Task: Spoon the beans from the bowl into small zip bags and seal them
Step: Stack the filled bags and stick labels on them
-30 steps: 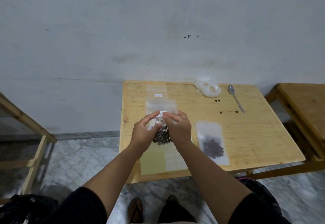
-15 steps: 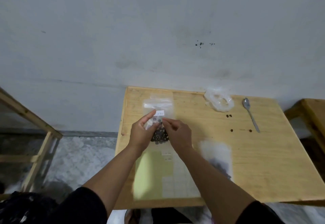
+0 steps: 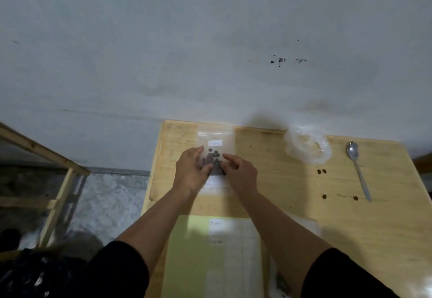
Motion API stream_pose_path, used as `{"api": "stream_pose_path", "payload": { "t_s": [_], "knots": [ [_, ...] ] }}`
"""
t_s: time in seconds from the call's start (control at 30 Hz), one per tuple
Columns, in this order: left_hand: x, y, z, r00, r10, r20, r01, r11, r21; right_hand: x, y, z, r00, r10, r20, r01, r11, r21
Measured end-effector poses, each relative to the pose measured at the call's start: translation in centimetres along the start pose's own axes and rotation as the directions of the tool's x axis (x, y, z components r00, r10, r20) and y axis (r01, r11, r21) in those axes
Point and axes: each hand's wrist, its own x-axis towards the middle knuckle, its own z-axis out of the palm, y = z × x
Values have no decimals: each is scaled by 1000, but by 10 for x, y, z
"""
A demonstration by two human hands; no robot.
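Currently both hands are on one small clear zip bag (image 3: 216, 144) held over the far-left part of the wooden table (image 3: 292, 204), close to the wall. Left hand (image 3: 191, 172) pinches the bag's left edge, thumb and fingers closed on the plastic; right hand (image 3: 240, 175) pinches the right edge with curled fingers. Dark beans (image 3: 214, 161) sit in the bag's lower half, between the hands; a white label is near its top. The clear plastic bowl (image 3: 307, 148) sits far right of the bag, the spoon (image 3: 357, 169) just right of the bowl, bowl-end toward the wall. Four loose beans (image 3: 322, 171) lie on the table below the bowl. A yellow-green sheet (image 3: 210, 262) lies at the near edge.
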Motion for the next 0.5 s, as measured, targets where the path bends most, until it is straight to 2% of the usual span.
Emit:
{"api": "stream_pose_path", "payload": {
  "t_s": [0.1,0.23,0.33,0.5],
  "knots": [
    [-3,-7,6,1000,1,11,-3,991,134,3,6,6,999,-33,20,35,991,-130],
    [-11,-13,11,997,55,60,-67,971,229,-3,18,13,992,-123,7,121,965,-234],
    [-18,-13,7,994,49,96,-76,951,301,-11,23,15,973,-224,54,226,882,-414],
    [-35,-5,-4,976,188,113,-218,869,443,-31,17,8,948,-302,96,298,748,-592]
  ]
}}
